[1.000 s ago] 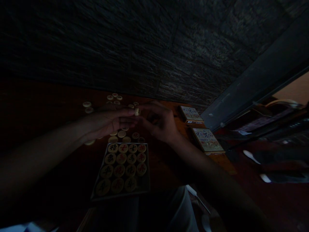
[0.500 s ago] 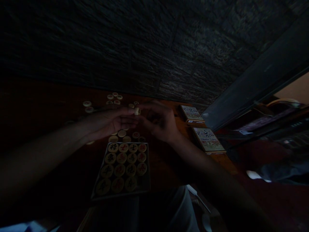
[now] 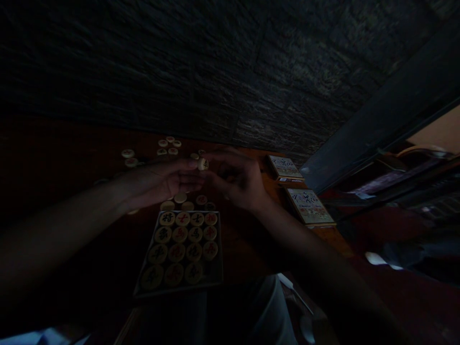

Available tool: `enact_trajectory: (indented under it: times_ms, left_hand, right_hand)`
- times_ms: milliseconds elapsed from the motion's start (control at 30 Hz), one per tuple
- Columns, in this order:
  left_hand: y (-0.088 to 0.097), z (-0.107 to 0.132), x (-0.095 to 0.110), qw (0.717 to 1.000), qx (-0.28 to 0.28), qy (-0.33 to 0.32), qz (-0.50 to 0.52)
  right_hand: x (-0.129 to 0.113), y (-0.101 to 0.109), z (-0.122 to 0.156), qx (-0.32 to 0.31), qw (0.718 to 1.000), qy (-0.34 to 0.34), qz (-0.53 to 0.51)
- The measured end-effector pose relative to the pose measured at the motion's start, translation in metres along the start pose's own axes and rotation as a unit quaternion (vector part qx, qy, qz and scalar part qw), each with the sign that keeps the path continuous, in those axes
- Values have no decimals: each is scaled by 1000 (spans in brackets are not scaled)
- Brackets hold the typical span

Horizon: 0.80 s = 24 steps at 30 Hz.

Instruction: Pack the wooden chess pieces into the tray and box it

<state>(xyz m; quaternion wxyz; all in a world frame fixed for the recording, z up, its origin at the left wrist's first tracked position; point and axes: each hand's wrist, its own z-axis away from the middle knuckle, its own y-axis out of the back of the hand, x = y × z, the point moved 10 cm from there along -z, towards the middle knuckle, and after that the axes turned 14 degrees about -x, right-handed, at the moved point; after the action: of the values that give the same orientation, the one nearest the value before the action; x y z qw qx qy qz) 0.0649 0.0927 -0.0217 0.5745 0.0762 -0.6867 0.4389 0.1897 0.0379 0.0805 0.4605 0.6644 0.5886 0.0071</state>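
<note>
A round wooden Chinese chess piece [image 3: 203, 164] with a dark character is held up between my two hands, over the table. My left hand [image 3: 168, 182] reaches in from the left, its thumb against the piece and its fingers stretched out below. From the other side, my right hand [image 3: 239, 177] has its thumb and forefinger closing around the same piece. Below them, an open box [image 3: 220, 273] holds rows of pieces with red and black characters. One spot at its lower right corner holds no piece. Loose pieces [image 3: 180, 197] lie just behind the box, partly covered by my left hand.
More loose pieces [image 3: 170, 139] lie farther back on the dark wooden table [image 3: 72, 143]. Two printed boxes [image 3: 311, 206] sit along the table's right side. A rough stone wall [image 3: 179, 72] rises behind it. The scene is very dim.
The piece between my hands has turned, so its character now faces me more fully. Both hands stay almost where they were. The view has shifted slightly.
</note>
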Motion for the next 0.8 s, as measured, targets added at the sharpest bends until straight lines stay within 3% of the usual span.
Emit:
enact_trajectory:
  times_ms: [333, 800]
  left_hand:
    - [4, 2, -2, 1000, 17, 2, 7]
    - [-12, -1, -7, 996, 2, -19, 82]
  right_hand:
    - [8, -4, 2, -10, 1000, -25, -1]
    - [1, 2, 1, -6, 999, -17, 39]
